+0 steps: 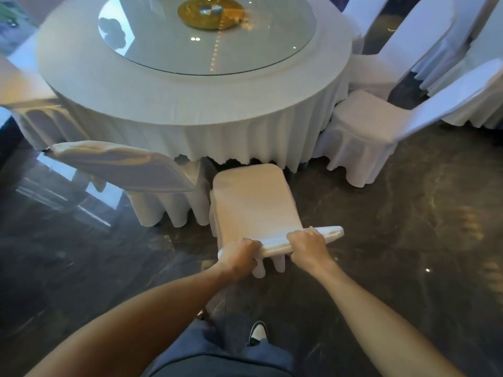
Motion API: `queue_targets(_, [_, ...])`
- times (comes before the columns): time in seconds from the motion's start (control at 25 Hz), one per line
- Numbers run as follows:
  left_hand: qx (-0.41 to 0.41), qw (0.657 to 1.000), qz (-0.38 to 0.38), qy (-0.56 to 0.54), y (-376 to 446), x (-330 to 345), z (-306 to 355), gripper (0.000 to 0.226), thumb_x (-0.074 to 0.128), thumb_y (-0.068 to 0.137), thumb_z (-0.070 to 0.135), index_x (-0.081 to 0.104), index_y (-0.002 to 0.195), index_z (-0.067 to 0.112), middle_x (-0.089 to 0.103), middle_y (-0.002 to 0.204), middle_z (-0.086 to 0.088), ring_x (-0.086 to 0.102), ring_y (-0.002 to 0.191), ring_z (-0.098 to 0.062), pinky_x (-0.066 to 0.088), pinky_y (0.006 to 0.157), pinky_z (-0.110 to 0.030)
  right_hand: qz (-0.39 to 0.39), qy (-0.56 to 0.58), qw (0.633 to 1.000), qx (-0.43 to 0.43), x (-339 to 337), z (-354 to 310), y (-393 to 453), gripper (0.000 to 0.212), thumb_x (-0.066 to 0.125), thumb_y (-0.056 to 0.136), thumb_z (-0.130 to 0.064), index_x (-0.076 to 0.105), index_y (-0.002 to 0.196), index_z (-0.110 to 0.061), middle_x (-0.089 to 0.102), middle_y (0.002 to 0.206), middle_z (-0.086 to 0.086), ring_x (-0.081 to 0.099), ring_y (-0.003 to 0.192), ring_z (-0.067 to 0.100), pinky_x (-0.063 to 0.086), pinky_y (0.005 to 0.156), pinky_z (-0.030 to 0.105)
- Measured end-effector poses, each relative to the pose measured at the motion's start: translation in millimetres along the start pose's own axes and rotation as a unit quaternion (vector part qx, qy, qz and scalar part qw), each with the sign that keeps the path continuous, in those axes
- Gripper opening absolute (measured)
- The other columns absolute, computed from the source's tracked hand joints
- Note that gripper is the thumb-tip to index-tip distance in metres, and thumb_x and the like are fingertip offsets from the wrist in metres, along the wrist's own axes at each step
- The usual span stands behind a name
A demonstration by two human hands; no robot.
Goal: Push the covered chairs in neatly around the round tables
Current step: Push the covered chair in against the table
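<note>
Both hands grip the top edge of a white covered chair (253,202): the left hand (239,257) is closed over the left end of the backrest, the right hand (309,244) over the right part. The chair's seat points at the round table (109,85), its front edge just at the hem of the pleated skirt. Another covered chair (130,170) stands just to its left, and a third (381,131) to the right of the table.

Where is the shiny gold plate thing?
The gold disc sits at the middle of the glass turntable on the round table, top centre of the head view.
</note>
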State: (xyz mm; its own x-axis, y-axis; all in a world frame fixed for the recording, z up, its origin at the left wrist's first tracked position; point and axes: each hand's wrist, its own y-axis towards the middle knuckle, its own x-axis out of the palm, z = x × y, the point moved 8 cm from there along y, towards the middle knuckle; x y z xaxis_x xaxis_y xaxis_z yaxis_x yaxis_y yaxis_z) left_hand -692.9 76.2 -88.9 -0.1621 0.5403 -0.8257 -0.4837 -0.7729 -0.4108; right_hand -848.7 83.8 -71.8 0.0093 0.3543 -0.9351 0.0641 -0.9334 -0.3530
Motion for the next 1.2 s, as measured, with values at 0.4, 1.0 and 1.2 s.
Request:
queue_targets(0.4, [-0.018, 0.998, 0.057, 0.014, 80, -100, -123, 0.03, 0.06, 0.07, 0.013, 0.07, 0.096, 0.023, 0.07, 0.086, 0.003, 0.063, 0.08, -0.023, 0.052, 0.069, -0.034, 0.026, 0.037, 0.999, 0.007, -56, -74, 135, 0.015, 0.06, 0.078, -0.007, 0.063, 0.089, -0.017, 0.066, 0.087, 0.004, 0.06, 0.083, 0.028, 0.034, 0.064, 0.031])
queue_targets(1.0, [0.023, 0.996, 0.083, -0.031, 185, -197, -189, 0.023, 0.059, 0.073, 0.01, 0.071, 0.088, 0.022, 0.068, 0.078, 0.001, 0.057, 0.07, -0.022, 0.04, 0.059, -0.03, 0.007, -0.022, 0.999, 0.037, -107, -88, 273, 0.017, 0.06, 0.084, -0.019, 0.066, 0.1, -0.019, 0.068, 0.089, 0.007, 0.064, 0.083, 0.029, 0.044, 0.069, 0.036])
queue_targets(1.2, [0.019, 0.994, 0.093, -0.056, 195, -201, -177, 0.033, 0.063, 0.074, 0.008, 0.075, 0.1, 0.024, 0.073, 0.088, 0.0, 0.066, 0.081, -0.023, 0.049, 0.069, -0.031, 0.02, -0.03, 0.998, 0.045, -115, -74, 280, 0.017, 0.063, 0.081, -0.02, 0.067, 0.098, -0.019, 0.069, 0.088, 0.005, 0.065, 0.081, 0.028, 0.047, 0.07, 0.036])
